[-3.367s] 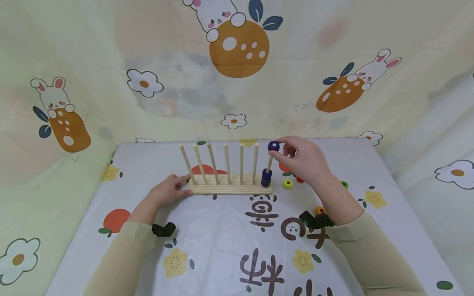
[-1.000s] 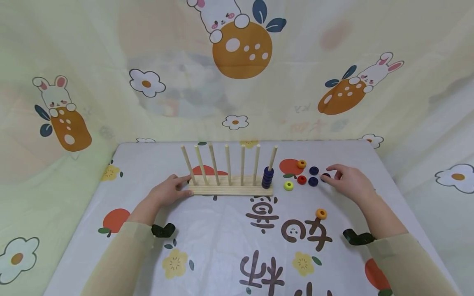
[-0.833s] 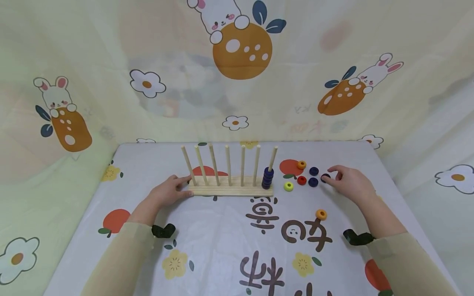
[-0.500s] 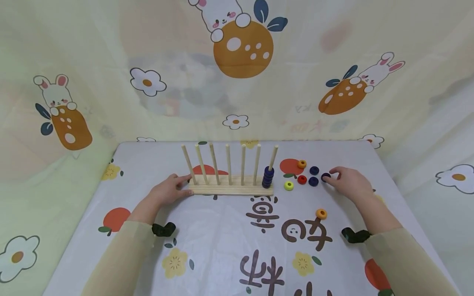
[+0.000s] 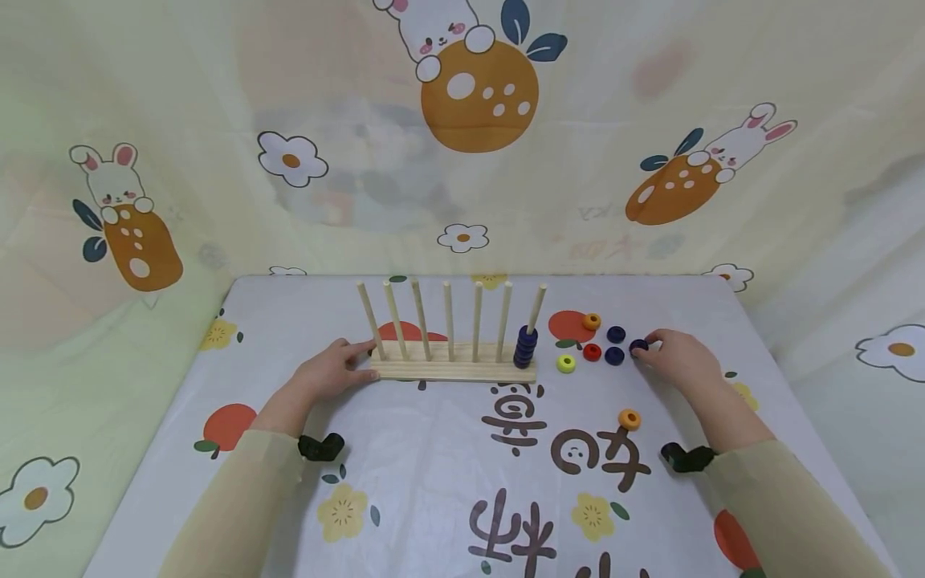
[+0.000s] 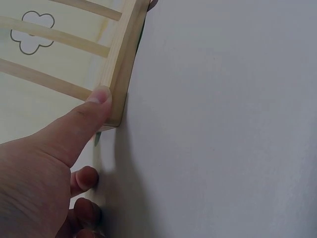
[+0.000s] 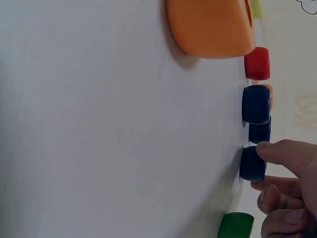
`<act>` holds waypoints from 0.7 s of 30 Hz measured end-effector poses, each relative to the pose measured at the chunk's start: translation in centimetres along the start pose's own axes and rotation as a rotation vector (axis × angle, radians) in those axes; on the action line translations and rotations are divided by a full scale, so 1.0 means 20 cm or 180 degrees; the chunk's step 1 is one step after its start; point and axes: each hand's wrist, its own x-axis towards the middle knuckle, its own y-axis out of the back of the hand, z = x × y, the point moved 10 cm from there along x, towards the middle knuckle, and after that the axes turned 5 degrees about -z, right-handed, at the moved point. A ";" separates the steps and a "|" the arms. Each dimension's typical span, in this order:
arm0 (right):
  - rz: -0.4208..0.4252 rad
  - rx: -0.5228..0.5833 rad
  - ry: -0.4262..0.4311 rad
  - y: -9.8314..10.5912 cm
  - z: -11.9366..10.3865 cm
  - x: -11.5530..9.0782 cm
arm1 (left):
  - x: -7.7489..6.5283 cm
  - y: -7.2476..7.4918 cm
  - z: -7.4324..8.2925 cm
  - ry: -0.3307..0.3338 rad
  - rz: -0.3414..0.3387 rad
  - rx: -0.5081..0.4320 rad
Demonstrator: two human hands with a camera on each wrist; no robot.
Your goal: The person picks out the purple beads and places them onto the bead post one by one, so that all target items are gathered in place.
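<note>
My left hand (image 5: 332, 371) grips the left end of a wooden peg rack (image 5: 448, 369), its thumb on the base beside the end peg in the left wrist view. Several bare pegs stand in a row, and the rightmost one carries a stack of dark blue beads (image 5: 525, 348). Off to the right, my right hand (image 5: 682, 357) pinches a dark blue bead (image 7: 253, 163) between thumb and index finger, low at the tabletop. Two more blue beads (image 5: 616, 335) lie just left of it. Its other fingers curl under in the right wrist view.
Loose beads lie between rack and right hand: red (image 5: 592, 352), yellow-green (image 5: 566, 364) and orange (image 5: 591, 322). Another orange bead (image 5: 629, 419) sits nearer the front. A green bead (image 7: 236, 225) shows beside my right hand. A printed curtain (image 5: 361, 217) closes off the back.
My right hand has left the rightmost peg, where it held a blue bead that now tops the stack, and moved right to another blue bead. The left hand stays on the rack.
</note>
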 end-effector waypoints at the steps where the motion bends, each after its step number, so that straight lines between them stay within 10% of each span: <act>1: -0.0005 0.0005 -0.0009 0.00 0.00 0.00 | 0.00 0.00 0.00 0.0009 -0.0005 -0.0006; 21: 0.0166 -0.0006 0.0089 0.03 0.00 -0.03 | 0.01 0.00 0.00 0.0016 -0.0016 -0.0033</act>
